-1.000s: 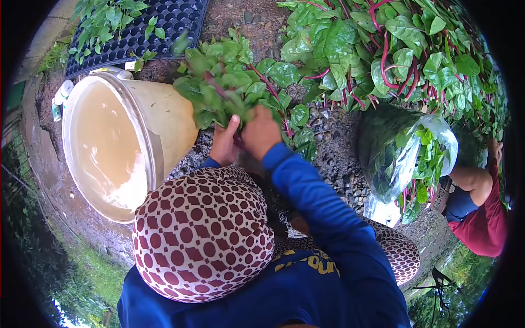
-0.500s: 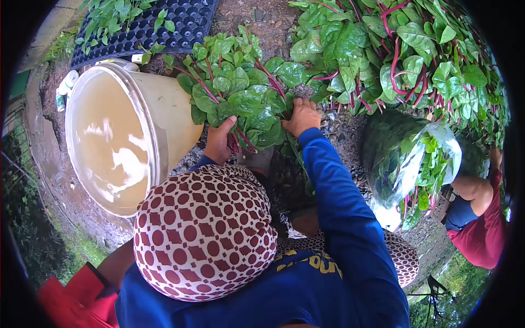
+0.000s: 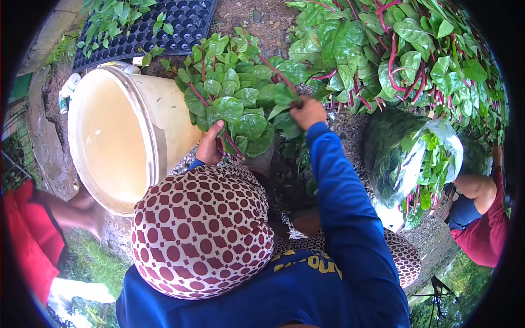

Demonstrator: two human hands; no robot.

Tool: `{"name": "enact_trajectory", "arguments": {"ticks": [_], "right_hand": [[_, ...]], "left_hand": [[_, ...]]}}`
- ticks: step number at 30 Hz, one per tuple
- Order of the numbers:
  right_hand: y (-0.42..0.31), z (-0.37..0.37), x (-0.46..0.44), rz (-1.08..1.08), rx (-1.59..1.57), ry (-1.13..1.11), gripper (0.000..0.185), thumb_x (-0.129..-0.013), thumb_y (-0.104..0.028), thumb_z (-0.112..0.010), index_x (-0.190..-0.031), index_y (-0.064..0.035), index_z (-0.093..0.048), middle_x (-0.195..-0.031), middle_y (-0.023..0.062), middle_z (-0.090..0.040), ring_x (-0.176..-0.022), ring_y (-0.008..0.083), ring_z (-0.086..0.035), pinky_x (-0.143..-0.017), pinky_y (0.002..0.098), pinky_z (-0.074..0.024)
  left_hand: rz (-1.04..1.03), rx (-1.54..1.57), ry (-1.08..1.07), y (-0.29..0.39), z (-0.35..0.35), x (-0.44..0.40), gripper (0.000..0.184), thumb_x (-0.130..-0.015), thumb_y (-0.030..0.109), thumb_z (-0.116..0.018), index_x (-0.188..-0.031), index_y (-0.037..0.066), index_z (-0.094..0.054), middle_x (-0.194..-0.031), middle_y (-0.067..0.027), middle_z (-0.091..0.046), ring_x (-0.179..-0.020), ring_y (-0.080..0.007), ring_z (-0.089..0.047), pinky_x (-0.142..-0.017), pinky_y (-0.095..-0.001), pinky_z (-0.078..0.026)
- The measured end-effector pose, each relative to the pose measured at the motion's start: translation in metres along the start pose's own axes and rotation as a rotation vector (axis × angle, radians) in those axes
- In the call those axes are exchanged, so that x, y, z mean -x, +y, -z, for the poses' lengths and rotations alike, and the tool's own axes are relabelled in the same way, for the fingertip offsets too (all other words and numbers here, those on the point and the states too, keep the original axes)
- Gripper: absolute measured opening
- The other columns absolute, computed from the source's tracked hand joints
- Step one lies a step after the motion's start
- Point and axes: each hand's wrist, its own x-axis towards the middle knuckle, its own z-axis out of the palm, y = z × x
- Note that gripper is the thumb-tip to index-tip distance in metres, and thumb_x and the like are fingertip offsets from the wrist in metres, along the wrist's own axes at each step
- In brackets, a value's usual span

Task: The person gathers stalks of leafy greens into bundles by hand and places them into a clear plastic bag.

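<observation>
My left hand [image 3: 210,146] is closed around the lower stems of a leafy bunch of Malabar spinach [image 3: 229,112], its thumb up over the stems. The leaves are glossy green and the stems dark red. My right hand [image 3: 309,115] grips one reddish spinach stem [image 3: 278,72] near its lower end, just right of the bunch. That stem slants up and left across the leaves. My right fingertips are partly hidden behind the fist.
A large whitish bucket [image 3: 159,98] stands left of the bunch. A black seedling tray [image 3: 183,24] lies behind it. Piled spinach [image 3: 394,54] fills the upper right, above a clear plastic bag [image 3: 448,145] of greens. People in red [image 3: 33,235] and maroon [image 3: 481,235] are at either side.
My right hand has risen slightly and shifted right with the stem. My left hand still holds the bunch. The person in red moved farther left, and bright reflections in the bucket have faded.
</observation>
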Motion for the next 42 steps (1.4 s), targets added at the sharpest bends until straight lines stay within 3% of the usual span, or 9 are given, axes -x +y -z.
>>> {"name": "enact_trajectory", "arguments": {"ticks": [3, 8, 17, 22, 26, 28, 33, 38, 42], "right_hand": [[0.04, 0.023, -0.023, 0.091, -0.276, 0.075, 0.04, -0.072, -0.026, -0.064, -0.107, -0.0065, -0.054, -0.088, 0.0199, -0.065, -0.085, 0.037, -0.062, -0.078, 0.0426, -0.0494], [0.003, 0.06, -0.009, 0.072, -0.19, 0.235, 0.027, -0.076, -0.019, -0.061, -0.098, -0.0061, -0.053, -0.088, 0.0218, -0.064, -0.082, 0.0388, -0.062, -0.076, 0.0467, -0.0484], [-0.085, -0.017, 0.061, 0.497, 0.17, 0.418, 0.02, -0.076, -0.008, -0.05, -0.096, -0.0086, -0.053, -0.088, 0.0056, -0.053, -0.085, 0.0252, -0.053, -0.074, 0.041, -0.0429], [-0.081, -0.027, 0.084, 0.623, 0.013, 0.073, 0.05, -0.077, -0.015, -0.058, -0.124, -0.001, -0.046, -0.128, 0.016, -0.047, -0.114, 0.0309, -0.046, -0.095, 0.0427, -0.0379], [-0.039, 0.002, 0.075, 0.682, -0.254, -0.016, 0.071, -0.076, -0.027, -0.068, -0.134, -0.0018, -0.036, -0.134, 0.0189, -0.042, -0.123, 0.0354, -0.038, -0.105, 0.0409, -0.0302], [-0.015, 0.013, 0.073, 0.641, -0.207, 0.128, 0.057, -0.076, -0.025, -0.066, -0.125, -0.0032, -0.047, -0.126, 0.0203, -0.049, -0.116, 0.0354, -0.047, -0.099, 0.0407, -0.0378], [0.073, -0.013, 0.139, 0.534, 0.468, -0.759, 0.016, -0.075, -0.013, -0.058, -0.087, -0.007, -0.067, -0.091, 0.0204, -0.064, -0.084, 0.0341, -0.065, -0.072, 0.0464, -0.0521], [0.046, 0.044, 0.169, 0.442, 0.743, -1.22, 0.033, -0.08, -0.015, -0.055, -0.111, -0.0057, -0.061, -0.108, 0.0203, -0.061, -0.099, 0.0345, -0.06, -0.086, 0.0433, -0.0484], [-0.012, 0.078, 0.102, 0.475, -0.428, -0.145, 0.061, -0.075, -0.029, -0.069, -0.126, -0.0022, -0.048, -0.117, 0.0213, -0.056, -0.109, 0.0347, -0.055, -0.094, 0.038, -0.0425]], "left_hand": [[-0.089, -0.063, -0.024, -0.001, -0.006, -0.003, 0.048, -0.085, 0.017, -0.06, -0.127, 0.004, -0.042, -0.12, -0.0108, -0.054, -0.109, -0.0244, -0.054, -0.092, -0.0403, -0.045], [-0.129, -0.37, 0.087, -0.007, -0.029, -0.009, 0.034, -0.085, 0.016, -0.061, -0.115, 0.006, -0.05, -0.091, -0.0039, -0.061, -0.068, -0.0144, -0.059, -0.053, -0.026, -0.048], [-0.263, -0.143, 0.034, -0.036, -0.049, -0.031, 0.035, -0.083, 0.015, -0.069, -0.114, 0.006, -0.055, -0.107, -0.0022, -0.06, -0.094, -0.0138, -0.057, -0.084, -0.031, -0.044], [-0.103, -0.048, 0.024, -0.027, -0.04, -0.032, 0.031, -0.082, 0.011, -0.066, -0.111, 0.006, -0.056, -0.103, -0.0039, -0.061, -0.091, -0.0163, -0.058, -0.078, -0.032, -0.048], [-0.081, -0.032, 0.014, -0.027, -0.038, -0.035, 0.031, -0.081, 0.007, -0.064, -0.111, 0.005, -0.055, -0.102, -0.0063, -0.061, -0.09, -0.019, -0.06, -0.076, -0.0335, -0.05], [-0.107, 0.004, -0.004, -0.026, -0.041, -0.037, 0.033, -0.082, 0.008, -0.063, -0.113, 0.005, -0.053, -0.103, -0.0074, -0.061, -0.089, -0.0205, -0.061, -0.077, -0.0357, -0.052], [-0.037, 0.07, 0.027, -0.019, -0.047, -0.032, 0.035, -0.082, 0.009, -0.063, -0.115, 0.005, -0.052, -0.105, -0.0081, -0.06, -0.091, -0.0221, -0.062, -0.076, -0.0383, -0.053], [-0.049, 0.064, 0.018, -0.017, -0.049, -0.034, 0.033, -0.082, 0.008, -0.063, -0.113, 0.003, -0.053, -0.104, -0.0075, -0.061, -0.089, -0.0202, -0.062, -0.073, -0.0356, -0.053], [-0.347, -0.212, 0.05, -0.028, -0.056, -0.032, 0.029, -0.079, 0.006, -0.066, -0.105, 0.001, -0.057, -0.096, -0.0061, -0.063, -0.082, -0.0185, -0.062, -0.071, -0.0317, -0.051]]}}
